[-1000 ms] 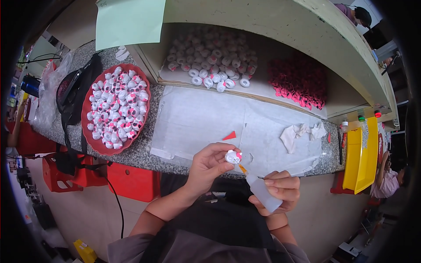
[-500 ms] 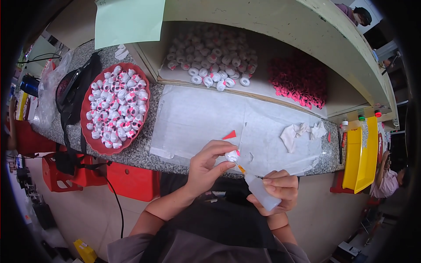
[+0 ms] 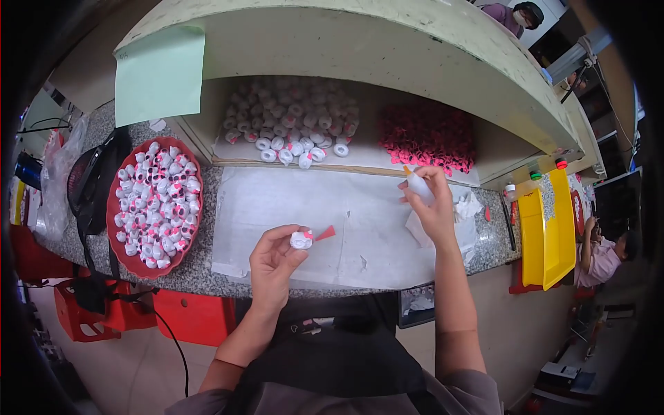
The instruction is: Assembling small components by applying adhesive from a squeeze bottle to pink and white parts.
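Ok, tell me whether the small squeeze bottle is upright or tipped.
Tipped. The right hand holds the small squeeze bottle slanted, its orange nozzle pointing up-left, above the white sheet.

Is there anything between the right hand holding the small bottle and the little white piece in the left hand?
Nothing visible does. The right hand holds the small bottle up over the white sheet; the left hand pinches the white piece lower and to its left. Only bare sheet shows between them.
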A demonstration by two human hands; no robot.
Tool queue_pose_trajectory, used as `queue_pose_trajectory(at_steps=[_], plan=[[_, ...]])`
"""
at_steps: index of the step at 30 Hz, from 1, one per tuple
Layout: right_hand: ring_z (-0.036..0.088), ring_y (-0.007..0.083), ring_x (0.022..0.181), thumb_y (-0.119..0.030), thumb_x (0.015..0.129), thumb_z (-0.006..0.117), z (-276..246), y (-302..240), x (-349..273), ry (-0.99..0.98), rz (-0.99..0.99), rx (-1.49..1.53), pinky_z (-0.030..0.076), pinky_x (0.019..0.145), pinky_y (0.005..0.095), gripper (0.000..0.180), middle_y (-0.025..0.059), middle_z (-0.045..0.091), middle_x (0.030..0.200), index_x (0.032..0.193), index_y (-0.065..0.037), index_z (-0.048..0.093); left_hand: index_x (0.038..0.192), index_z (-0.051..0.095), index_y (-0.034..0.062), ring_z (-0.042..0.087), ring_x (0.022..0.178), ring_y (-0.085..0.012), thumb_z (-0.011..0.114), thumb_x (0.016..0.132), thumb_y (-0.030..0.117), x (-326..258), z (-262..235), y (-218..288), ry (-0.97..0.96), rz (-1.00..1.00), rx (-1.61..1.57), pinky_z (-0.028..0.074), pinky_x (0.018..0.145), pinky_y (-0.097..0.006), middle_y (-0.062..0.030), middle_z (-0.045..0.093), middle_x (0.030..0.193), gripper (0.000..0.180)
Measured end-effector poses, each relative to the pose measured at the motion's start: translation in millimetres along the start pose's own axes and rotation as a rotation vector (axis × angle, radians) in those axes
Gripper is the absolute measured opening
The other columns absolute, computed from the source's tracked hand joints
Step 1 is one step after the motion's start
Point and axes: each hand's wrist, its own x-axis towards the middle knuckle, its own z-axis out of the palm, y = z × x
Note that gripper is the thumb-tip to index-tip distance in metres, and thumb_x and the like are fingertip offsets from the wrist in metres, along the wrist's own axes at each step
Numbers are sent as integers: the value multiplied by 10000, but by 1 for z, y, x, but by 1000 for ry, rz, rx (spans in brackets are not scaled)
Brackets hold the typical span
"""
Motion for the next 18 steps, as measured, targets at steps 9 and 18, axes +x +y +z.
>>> queue_pose_trajectory(at_steps=[9,18], plan=[[539,262,784,-9,606,664,-7,23,37,-122,-327,-873,445,649,311,232,106,517,868,817,-19,566,1044,468,-18,514,952,-159,560,717,-81,0,-4,1,25,-18,1,391,831,-254,-122,537,1006,346],[562,154,672,54,675,599,7,11,3,46,-214,-432,445,584,247,166,86,574,786,808,-6,520,1051,463,-14,521,932,-172,560,723,-55,-5,2,-3,-2,-59,-38,408,829,-284,-117,533,1001,345]])
